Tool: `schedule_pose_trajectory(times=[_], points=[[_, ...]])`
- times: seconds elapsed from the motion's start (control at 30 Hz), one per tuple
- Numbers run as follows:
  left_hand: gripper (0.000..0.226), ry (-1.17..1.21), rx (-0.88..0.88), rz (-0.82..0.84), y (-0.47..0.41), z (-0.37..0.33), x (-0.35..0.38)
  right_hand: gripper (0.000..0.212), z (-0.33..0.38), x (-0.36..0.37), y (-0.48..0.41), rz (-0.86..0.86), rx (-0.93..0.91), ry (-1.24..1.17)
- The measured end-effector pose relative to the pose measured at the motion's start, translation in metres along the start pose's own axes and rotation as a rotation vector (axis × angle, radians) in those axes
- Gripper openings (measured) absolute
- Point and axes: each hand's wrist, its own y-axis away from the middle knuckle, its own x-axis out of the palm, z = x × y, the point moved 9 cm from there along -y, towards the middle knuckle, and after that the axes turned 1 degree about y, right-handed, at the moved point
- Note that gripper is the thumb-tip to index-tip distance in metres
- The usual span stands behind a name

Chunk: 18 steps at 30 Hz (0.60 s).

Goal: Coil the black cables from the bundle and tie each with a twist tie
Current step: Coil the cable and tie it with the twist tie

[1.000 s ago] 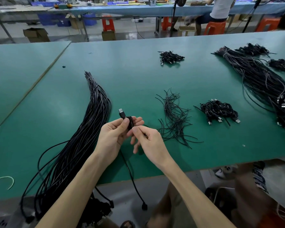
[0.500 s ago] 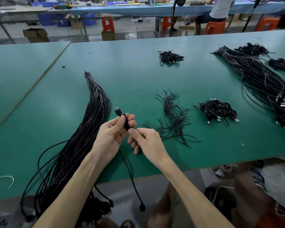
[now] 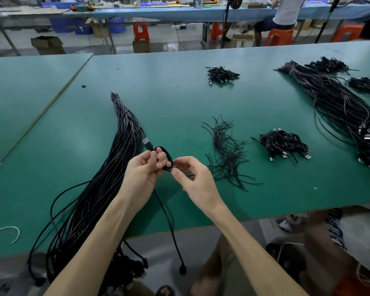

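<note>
The left hand (image 3: pixel 142 171) pinches the USB cable (image 3: pixel 169 155) just behind its plug (image 3: pixel 146 142), the right hand (image 3: pixel 193 180) pinches the small loop between them; each further turn should match it, tail fed untwisted.

Found the surface (image 3: pixel 179 92) covered in smooth matt green, with a soft sheen toward its far edge and a pale bare board strip along its near edge. Noted smooth black plastic sheathing, faintly glossy with grey highlights, on the cable bundle (image 3: pixel 115 167) at the left and on the single cable (image 3: pixel 169 221) hanging over the near edge. Saw bright metal on that cable's plug (image 3: pixel 145 141). Judged the twist ties (image 3: pixel 226 150) thin and matt black. Beyond the far edge, made out glossy orange plastic stools (image 3: pixel 279 36), a dull brown cardboard box (image 3: pixel 47 44) and a polished floor (image 3: pixel 169 43).
</note>
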Motion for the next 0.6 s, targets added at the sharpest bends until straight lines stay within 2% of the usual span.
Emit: schedule_pose_trajectory(times=[0.1,0.2,0.6], points=[[0.015,-0.094,0.024,0.04,0.002,0.004,0.004,0.034,0.003,-0.004,0.0,-0.013,-0.019,0.008],[0.016,-0.095,0.019,0.057,0.002,0.006,0.003,0.035,0.0,0.0,0.002,0.022,0.0,-0.029],[0.019,-0.079,-0.048,0.06,0.001,0.013,0.001,0.036,0.003,-0.002,0.005,-0.014,-0.031,-0.057]])
